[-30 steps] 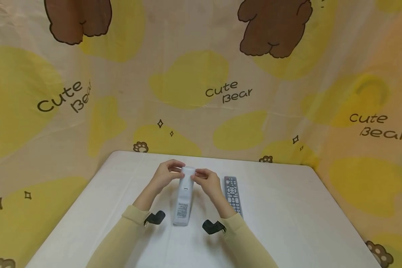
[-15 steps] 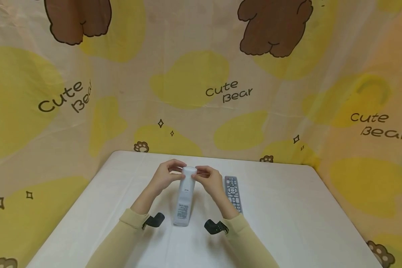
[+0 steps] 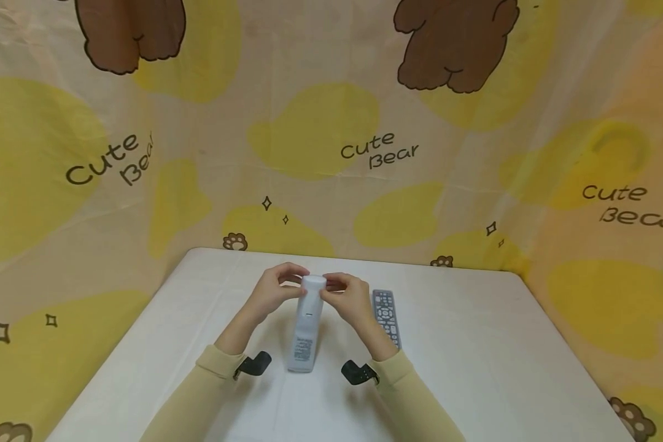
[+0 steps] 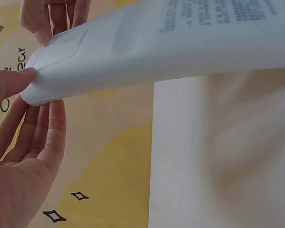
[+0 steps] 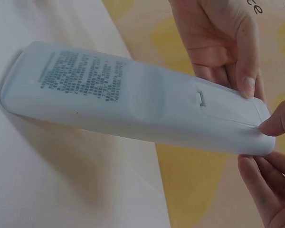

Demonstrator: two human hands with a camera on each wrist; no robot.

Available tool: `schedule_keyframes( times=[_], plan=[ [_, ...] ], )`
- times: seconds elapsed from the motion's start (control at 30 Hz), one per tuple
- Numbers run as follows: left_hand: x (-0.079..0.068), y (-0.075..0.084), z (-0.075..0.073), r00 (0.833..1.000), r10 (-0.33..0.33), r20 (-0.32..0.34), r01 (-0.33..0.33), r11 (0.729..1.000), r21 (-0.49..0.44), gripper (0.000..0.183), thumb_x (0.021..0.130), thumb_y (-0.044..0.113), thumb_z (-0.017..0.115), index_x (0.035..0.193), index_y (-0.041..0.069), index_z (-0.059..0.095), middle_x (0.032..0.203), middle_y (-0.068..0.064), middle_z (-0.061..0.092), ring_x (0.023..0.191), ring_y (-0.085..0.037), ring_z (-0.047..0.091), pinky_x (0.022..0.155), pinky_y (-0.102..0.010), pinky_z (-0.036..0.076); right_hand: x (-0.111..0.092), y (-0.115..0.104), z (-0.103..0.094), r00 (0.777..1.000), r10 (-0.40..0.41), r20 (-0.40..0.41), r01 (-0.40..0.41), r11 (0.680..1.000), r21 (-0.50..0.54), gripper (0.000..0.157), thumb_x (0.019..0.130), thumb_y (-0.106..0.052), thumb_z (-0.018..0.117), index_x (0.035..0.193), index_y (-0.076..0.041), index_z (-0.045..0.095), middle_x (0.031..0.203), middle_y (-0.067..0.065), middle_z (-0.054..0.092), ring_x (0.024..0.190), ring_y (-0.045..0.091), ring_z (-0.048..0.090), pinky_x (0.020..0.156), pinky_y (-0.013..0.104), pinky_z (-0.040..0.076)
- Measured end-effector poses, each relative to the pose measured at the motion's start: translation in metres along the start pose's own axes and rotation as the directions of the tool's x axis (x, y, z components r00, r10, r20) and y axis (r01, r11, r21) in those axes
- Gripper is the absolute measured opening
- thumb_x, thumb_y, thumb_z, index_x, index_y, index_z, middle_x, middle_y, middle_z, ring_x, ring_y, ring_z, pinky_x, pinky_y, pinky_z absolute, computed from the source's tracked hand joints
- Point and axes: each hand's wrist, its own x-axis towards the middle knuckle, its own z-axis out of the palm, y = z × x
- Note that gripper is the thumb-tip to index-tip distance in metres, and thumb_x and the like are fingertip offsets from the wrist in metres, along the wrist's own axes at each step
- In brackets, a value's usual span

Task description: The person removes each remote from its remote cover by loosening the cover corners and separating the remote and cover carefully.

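A white remote control [image 3: 305,334] is tilted up, its back with printed text and a battery cover [image 5: 230,105] facing me. Its near end touches the table while the far end is raised. My left hand [image 3: 271,293] pinches the raised end from the left, thumb on the back and fingers beneath. From the other side my right hand [image 3: 350,301] pinches that same end in a like manner. Both thumbs lie near the edges of the battery cover, which sits in place in the right wrist view.
A grey remote control [image 3: 385,316] with many buttons lies face up to the right, partly behind my right forearm. The white table [image 3: 475,356] ends at a far edge before a bear-print cloth [image 3: 309,135]. A black wrist camera [image 3: 359,372] juts inward from my right sleeve.
Both hands keep their hold on the white remote. Its raised end and my right hand have shifted slightly rightward in the head view, which itself has moved a little.
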Motion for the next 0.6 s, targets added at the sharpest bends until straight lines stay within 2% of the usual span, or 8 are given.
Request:
schedule_keyframes(
  times=[0.2, 0.4, 0.6],
  plan=[
    [0.011, -0.025, 0.0, 1.0, -0.003, -0.003, 0.003, 1.0, -0.01, 0.035, 0.083, 0.004, 0.07, 0.117, 0.007, 0.062, 0.12, -0.012, 0.063, 0.109, -0.03, 0.058, 0.09, -0.044, 0.051, -0.001, 0.0, -0.002, 0.999, -0.036, 0.002, 0.036, 0.999, -0.008, 0.031, 0.076, -0.007, 0.075, 0.106, 0.0, 0.07, 0.091, 0.013, 0.073, 0.082, 0.022, 0.071, 0.073, 0.024, 0.057],
    [0.012, -0.029, 0.0, 1.0, 0.005, -0.01, -0.005, 1.0, -0.014, 0.033, 0.081, 0.006, 0.071, 0.113, 0.012, 0.064, 0.117, -0.008, 0.064, 0.107, -0.027, 0.059, 0.089, -0.042, 0.052, 0.0, 0.002, -0.002, 0.998, -0.058, 0.004, 0.058, 0.998, -0.005, 0.031, 0.075, -0.005, 0.075, 0.106, 0.0, 0.07, 0.092, 0.014, 0.072, 0.081, 0.022, 0.071, 0.072, 0.022, 0.057],
    [0.012, -0.03, 0.001, 1.0, 0.025, -0.002, -0.025, 0.999, -0.032, 0.033, 0.081, 0.006, 0.071, 0.113, 0.011, 0.063, 0.117, -0.009, 0.064, 0.106, -0.027, 0.06, 0.088, -0.041, 0.052, 0.0, 0.005, -0.001, 0.994, -0.107, -0.025, 0.106, 0.994, -0.034, 0.028, 0.075, -0.003, 0.072, 0.103, 0.001, 0.071, 0.089, 0.014, 0.072, 0.078, 0.021, 0.071, 0.069, 0.02, 0.057]
  ],
)
